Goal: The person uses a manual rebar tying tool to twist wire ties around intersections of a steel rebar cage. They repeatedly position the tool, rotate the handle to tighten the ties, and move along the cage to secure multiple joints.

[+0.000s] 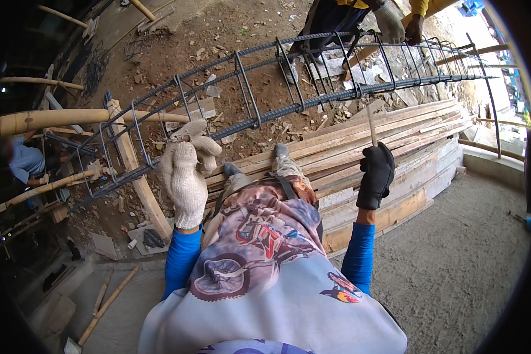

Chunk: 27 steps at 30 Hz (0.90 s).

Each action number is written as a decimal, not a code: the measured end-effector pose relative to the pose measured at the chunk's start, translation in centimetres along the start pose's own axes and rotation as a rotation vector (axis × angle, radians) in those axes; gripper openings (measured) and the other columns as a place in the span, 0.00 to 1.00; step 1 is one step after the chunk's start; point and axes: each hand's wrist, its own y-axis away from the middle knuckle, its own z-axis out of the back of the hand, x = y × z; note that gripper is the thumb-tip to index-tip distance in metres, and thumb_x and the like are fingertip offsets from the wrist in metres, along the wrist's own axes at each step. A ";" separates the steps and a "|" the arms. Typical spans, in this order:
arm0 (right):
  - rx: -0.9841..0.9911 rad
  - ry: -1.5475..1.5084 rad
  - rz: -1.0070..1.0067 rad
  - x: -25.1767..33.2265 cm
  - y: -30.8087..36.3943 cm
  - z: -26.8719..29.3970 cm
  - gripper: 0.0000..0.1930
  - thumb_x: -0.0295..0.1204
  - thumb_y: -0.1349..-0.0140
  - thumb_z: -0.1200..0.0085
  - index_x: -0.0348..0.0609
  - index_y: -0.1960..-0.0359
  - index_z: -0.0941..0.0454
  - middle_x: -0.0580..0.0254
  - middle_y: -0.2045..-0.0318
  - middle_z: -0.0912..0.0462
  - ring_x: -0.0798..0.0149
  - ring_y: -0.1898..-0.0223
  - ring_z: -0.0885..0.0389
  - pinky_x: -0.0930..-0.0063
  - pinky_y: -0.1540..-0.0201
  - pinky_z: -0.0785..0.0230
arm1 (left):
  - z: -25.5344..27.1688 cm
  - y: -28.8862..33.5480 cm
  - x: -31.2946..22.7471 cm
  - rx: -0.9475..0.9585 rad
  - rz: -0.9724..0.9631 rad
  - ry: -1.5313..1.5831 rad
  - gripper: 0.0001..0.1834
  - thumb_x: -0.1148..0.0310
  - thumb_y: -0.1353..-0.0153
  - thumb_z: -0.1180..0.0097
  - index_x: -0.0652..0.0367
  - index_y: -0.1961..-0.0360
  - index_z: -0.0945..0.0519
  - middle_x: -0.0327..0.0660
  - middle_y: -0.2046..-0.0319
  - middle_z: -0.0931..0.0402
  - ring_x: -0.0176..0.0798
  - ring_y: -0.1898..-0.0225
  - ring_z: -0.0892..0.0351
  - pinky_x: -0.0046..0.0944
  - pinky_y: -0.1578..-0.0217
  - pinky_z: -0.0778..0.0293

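Your right hand (376, 177) gripped a thin rod (371, 125), best kept clear of the far rebar cage (301, 106), though I couldn't tell what your left hand (186, 174), fingers curled, held.

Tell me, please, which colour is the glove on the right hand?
The right hand wears a black glove; the head view shows it best.
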 end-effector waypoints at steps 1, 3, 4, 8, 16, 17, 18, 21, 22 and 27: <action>0.035 -0.016 -0.009 1.9 0.9 -0.2 0.06 0.25 0.32 0.38 0.33 0.61 0.15 0.65 0.70 0.19 0.75 0.71 0.23 0.78 0.67 0.28 | -0.2 -0.2 -0.1 0.001 -0.015 0.005 0.27 0.53 0.19 0.51 0.69 0.38 0.21 0.44 0.65 0.12 0.29 0.73 0.24 0.30 0.72 0.28; 0.137 -0.084 -0.023 4.6 2.4 -0.9 0.10 0.21 0.34 0.35 0.31 0.54 0.13 0.60 0.63 0.14 0.71 0.65 0.17 0.76 0.60 0.22 | -0.4 -0.6 -0.4 0.004 0.007 0.066 0.26 0.54 0.19 0.51 0.69 0.38 0.21 0.45 0.64 0.12 0.29 0.73 0.23 0.30 0.72 0.27; 0.178 0.054 0.135 5.4 2.9 -1.3 0.11 0.20 0.36 0.35 0.31 0.52 0.13 0.60 0.61 0.13 0.70 0.62 0.16 0.75 0.57 0.21 | -0.4 -0.9 -0.6 -0.005 0.020 0.101 0.26 0.55 0.19 0.51 0.69 0.38 0.21 0.45 0.64 0.12 0.29 0.72 0.22 0.31 0.72 0.27; 0.346 0.263 0.483 6.3 4.1 -1.9 0.19 0.16 0.39 0.33 0.31 0.45 0.15 0.60 0.55 0.10 0.68 0.55 0.13 0.71 0.49 0.20 | 0.6 -1.4 -1.3 0.031 0.013 0.044 0.27 0.53 0.19 0.52 0.69 0.38 0.22 0.47 0.63 0.12 0.32 0.73 0.22 0.32 0.76 0.30; 0.609 0.294 0.200 4.1 4.4 -2.3 0.10 0.20 0.38 0.41 0.31 0.56 0.14 0.61 0.65 0.14 0.66 0.65 0.16 0.73 0.54 0.22 | 2.3 1.5 -1.1 0.020 0.053 -0.059 0.26 0.53 0.18 0.53 0.70 0.43 0.20 0.41 0.66 0.13 0.28 0.72 0.23 0.30 0.69 0.24; 0.675 0.361 0.208 3.7 4.5 -2.8 0.08 0.21 0.40 0.40 0.31 0.61 0.13 0.57 0.64 0.14 0.62 0.64 0.15 0.71 0.53 0.21 | 2.4 2.2 -1.4 0.027 0.127 -0.025 0.27 0.53 0.19 0.52 0.70 0.43 0.20 0.40 0.67 0.14 0.27 0.71 0.24 0.28 0.69 0.26; 0.746 0.402 0.354 3.2 4.5 -4.0 0.08 0.21 0.39 0.40 0.31 0.60 0.13 0.56 0.62 0.13 0.62 0.63 0.14 0.71 0.52 0.21 | 2.6 2.6 -1.5 0.053 0.099 -0.051 0.26 0.54 0.20 0.50 0.70 0.44 0.19 0.38 0.67 0.15 0.25 0.70 0.24 0.27 0.69 0.27; 0.929 0.460 0.615 2.1 4.8 -6.2 0.13 0.22 0.37 0.40 0.30 0.51 0.15 0.53 0.55 0.11 0.61 0.56 0.12 0.71 0.49 0.20 | 3.3 4.1 -1.9 0.000 0.066 -0.198 0.25 0.55 0.21 0.48 0.72 0.45 0.18 0.38 0.67 0.15 0.25 0.70 0.24 0.26 0.70 0.29; 0.934 0.421 0.687 1.4 4.7 -7.0 0.18 0.22 0.35 0.40 0.29 0.45 0.16 0.50 0.51 0.10 0.61 0.53 0.11 0.72 0.49 0.20 | 3.5 4.5 -1.9 -0.020 0.041 -0.222 0.26 0.54 0.22 0.48 0.72 0.45 0.18 0.38 0.66 0.15 0.25 0.70 0.24 0.26 0.70 0.29; 1.025 0.498 0.470 -5.2 4.1 -9.8 0.13 0.30 0.35 0.37 0.45 0.50 0.14 0.54 0.59 0.11 0.52 0.58 0.12 0.59 0.54 0.21 | 5.8 5.8 -1.8 -0.354 -0.095 -0.205 0.28 0.52 0.19 0.53 0.74 0.46 0.20 0.42 0.73 0.17 0.29 0.77 0.30 0.32 0.75 0.33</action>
